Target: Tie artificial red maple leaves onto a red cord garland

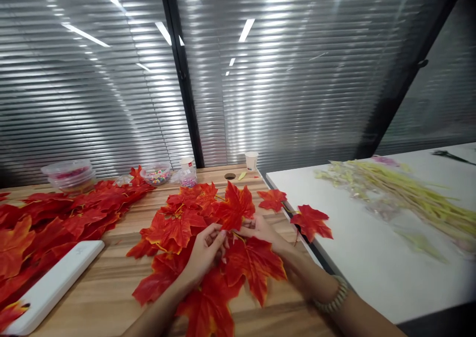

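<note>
Red artificial maple leaves with yellow edges, strung on a thin vine, make up a leaf garland (174, 225) heaped on the wooden table. My left hand (207, 250) is closed in a pinch at the middle of the heap, its fingertips on the garland's vine. Just to the right, my right hand (260, 230) grips the vine between thumb and fingers, partly hidden by leaves. One upright leaf (236, 207) stands above both hands, and a large leaf (255, 265) hangs below them. The vine's tail with two leaves (310, 222) trails over the table's right edge.
More red leaves (55, 218) and a white oblong device (59, 282) lie at left. Stacked plastic bowls (70, 174), a bowl of beads (156, 173) and a paper cup (251, 161) stand at the back. Yellow-green stems (405, 190) cover part of the white table (357, 257).
</note>
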Available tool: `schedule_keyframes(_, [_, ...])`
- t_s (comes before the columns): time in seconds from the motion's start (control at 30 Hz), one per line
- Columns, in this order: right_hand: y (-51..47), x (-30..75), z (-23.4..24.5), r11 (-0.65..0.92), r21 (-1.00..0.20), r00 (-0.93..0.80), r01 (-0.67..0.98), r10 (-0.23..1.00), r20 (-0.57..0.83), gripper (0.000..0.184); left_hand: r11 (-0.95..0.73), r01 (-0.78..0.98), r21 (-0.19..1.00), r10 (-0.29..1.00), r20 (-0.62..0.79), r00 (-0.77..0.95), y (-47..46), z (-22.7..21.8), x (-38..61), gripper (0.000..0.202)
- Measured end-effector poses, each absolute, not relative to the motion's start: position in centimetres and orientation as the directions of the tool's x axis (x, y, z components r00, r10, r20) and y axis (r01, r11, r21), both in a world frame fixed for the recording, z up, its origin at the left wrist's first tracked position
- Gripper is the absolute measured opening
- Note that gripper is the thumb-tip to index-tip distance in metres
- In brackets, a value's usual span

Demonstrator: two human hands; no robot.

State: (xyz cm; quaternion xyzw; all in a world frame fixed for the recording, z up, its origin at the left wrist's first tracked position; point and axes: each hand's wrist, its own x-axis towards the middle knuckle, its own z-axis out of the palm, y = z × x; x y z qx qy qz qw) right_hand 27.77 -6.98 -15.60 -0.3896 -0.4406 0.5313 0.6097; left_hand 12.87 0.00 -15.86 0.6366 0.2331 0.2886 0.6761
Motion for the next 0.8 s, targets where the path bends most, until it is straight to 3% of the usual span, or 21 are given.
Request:
schedule_keyframes(0.3, [-7.1,26.1,-14.7,0.141,-0.945,0.090,-0.296,0.989,0.119,0.046,-0.050,-0.035,0.998,0.768,0.060,0.637,0.3,-16.1,12.9,0.029])
schedule_keyframes(0.47, [-6.6,26.0,-15.1,0.210,-0.943,0.088,-0.257,0.977,0.194,0.040,-0.155,-0.091,0.984,0.742,0.177,0.647,0.5,-15.7,12.6,0.025])
schedule_keyframes(0.8, [-7.2,25.8,-15.0,0.215,-0.968,0.164,-0.132,0.967,0.192,0.031,0.000,-0.106,0.994,0.729,0.073,0.681,-1.2,-15.6,12.3,0.024])
